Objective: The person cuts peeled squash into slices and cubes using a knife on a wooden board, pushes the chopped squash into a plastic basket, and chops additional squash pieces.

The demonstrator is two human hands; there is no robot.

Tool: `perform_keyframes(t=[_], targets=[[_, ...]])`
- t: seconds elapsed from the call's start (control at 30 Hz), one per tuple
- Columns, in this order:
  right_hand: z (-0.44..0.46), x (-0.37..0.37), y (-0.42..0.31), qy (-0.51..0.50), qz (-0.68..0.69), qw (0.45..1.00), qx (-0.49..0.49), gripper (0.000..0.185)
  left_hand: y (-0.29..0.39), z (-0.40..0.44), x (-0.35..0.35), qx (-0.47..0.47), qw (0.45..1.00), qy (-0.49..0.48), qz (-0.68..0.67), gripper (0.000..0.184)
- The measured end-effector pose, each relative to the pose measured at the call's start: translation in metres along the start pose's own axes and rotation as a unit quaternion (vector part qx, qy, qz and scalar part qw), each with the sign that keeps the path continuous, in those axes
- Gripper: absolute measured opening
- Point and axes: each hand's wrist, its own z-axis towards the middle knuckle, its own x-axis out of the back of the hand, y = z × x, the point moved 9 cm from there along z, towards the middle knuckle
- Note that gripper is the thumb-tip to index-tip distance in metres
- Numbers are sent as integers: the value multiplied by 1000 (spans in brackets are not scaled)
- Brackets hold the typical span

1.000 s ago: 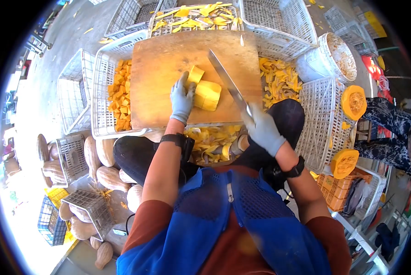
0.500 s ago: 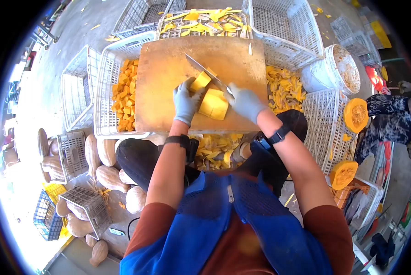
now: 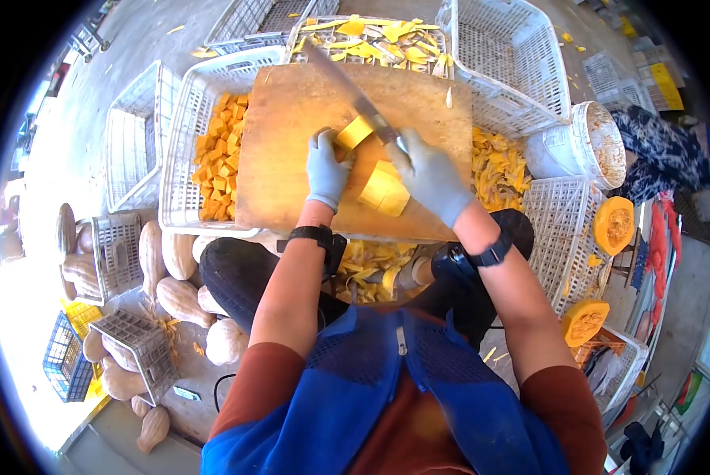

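Note:
My right hand (image 3: 434,176), in a grey glove, is closed round the handle of a kitchen knife (image 3: 347,89). The blade is blurred and angles up to the left over the wooden cutting board (image 3: 291,103). Also gloved, my left hand (image 3: 328,170) has its fingers and thumb at the left end of a peeled pumpkin piece (image 3: 355,132), gripping it beside the blade. A larger pumpkin chunk (image 3: 384,190) with cut lines rests on the board between my hands.
Left of the board, a white crate (image 3: 177,158) holds pumpkin cubes (image 3: 222,150). Peelings (image 3: 497,166) lie in a crate to the right, and more top another crate behind. A white bucket (image 3: 600,150), pumpkin halves (image 3: 613,226) and whole pumpkins (image 3: 184,301) stand around.
The knife has lifted off the pumpkin and swung more upright, its blade now blurred. The small piece has separated further from the larger chunk. The whole view has shifted slightly.

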Motion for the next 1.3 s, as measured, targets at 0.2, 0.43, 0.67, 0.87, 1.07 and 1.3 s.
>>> perform_keyframes(t=[0.2,0.43,0.67,0.87,1.07,1.3], targets=[[18,-58,46,-110,-65,992,-20,35,-4,-4,0,-4,999,26,41,47],[-17,-8,41,37,117,993,4,32,29,11,13,7,985,99,141,47],[-27,-5,79,107,248,955,-119,24,58,31,-39,-129,956,-145,219,40],[-27,-15,82,141,361,911,-141,19,37,40,14,-102,898,-75,421,46],[-1,-58,99,80,359,914,-171,19,70,-55,-49,-150,965,-195,85,96],[-54,59,13,149,160,976,-14,19,55,-65,-42,-145,977,-147,54,92]])
